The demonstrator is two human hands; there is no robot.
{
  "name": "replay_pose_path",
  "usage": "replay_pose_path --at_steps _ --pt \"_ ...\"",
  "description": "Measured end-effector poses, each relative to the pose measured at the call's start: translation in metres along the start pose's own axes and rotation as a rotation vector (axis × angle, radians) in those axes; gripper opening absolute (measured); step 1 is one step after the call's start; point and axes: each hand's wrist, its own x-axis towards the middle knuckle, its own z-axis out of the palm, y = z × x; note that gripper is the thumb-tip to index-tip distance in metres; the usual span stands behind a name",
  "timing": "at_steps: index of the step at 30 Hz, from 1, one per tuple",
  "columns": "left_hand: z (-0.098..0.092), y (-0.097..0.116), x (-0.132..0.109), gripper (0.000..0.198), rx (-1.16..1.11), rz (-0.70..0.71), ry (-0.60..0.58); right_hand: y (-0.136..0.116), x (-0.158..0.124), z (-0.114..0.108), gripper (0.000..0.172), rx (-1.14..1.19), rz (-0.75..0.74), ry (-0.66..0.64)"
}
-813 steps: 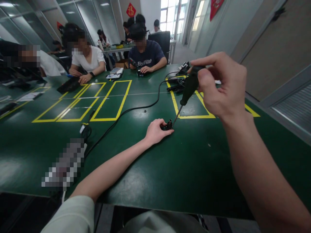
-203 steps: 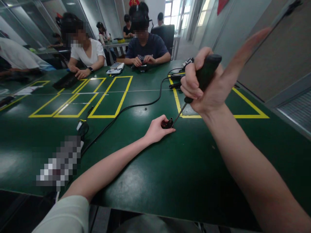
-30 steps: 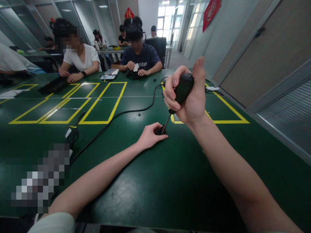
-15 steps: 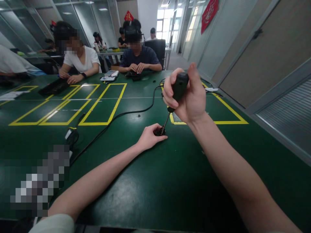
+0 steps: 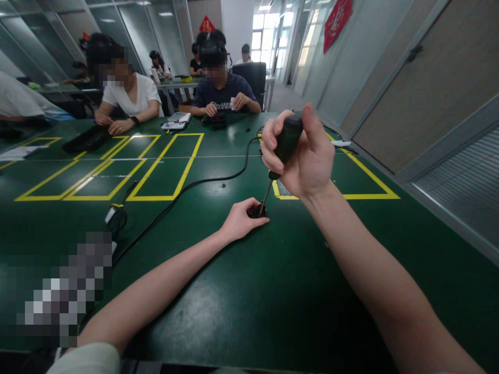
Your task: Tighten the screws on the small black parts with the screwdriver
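My right hand [image 5: 302,150] is closed around the dark handle of a screwdriver [image 5: 289,137], thumb raised along its side. The metal shaft slants down and left, its tip meeting a small black part [image 5: 256,211] on the green table. Around that part curl the fingers and thumb of my left hand [image 5: 244,219], pinning it against the tabletop. The part's exact kind is too small and too covered to make out.
A black cable [image 5: 202,181] snakes over the green table [image 5: 218,291] left of my hands. Yellow tape rectangles [image 5: 152,198] mark the surface. A blurred-out object [image 5: 66,291] lies beside my left forearm. Across the table, a person in a dark shirt [image 5: 224,93] handles small items.
My hands, the screwdriver and the black part hold nearly the same pose. Across the table, the person in the dark shirt has moved their hands apart, one lifting a small white item.
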Motion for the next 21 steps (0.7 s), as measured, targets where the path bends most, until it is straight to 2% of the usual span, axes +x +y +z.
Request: replay_pose_path --at_steps 5,14,18,21 --pt "0.0004 -0.0003 0.0003 0.023 0.011 0.008 0.001 0.0005 0.0010 0.0000 0.066 0.022 0.048 -0.120" --pt "0.0008 -0.0005 -0.0002 0.023 -0.005 -0.002 0.001 0.0019 0.0005 -0.0006 0.058 0.025 0.016 -0.048" --pt "0.0005 -0.0003 -0.0001 0.023 -0.008 0.002 0.003 0.0016 0.0028 -0.0017 0.064 -0.010 0.082 -0.092" --pt "0.0005 -0.0001 -0.0002 0.023 -0.009 0.009 0.001 0.0019 0.0006 0.0004 0.063 0.066 0.055 -0.121"
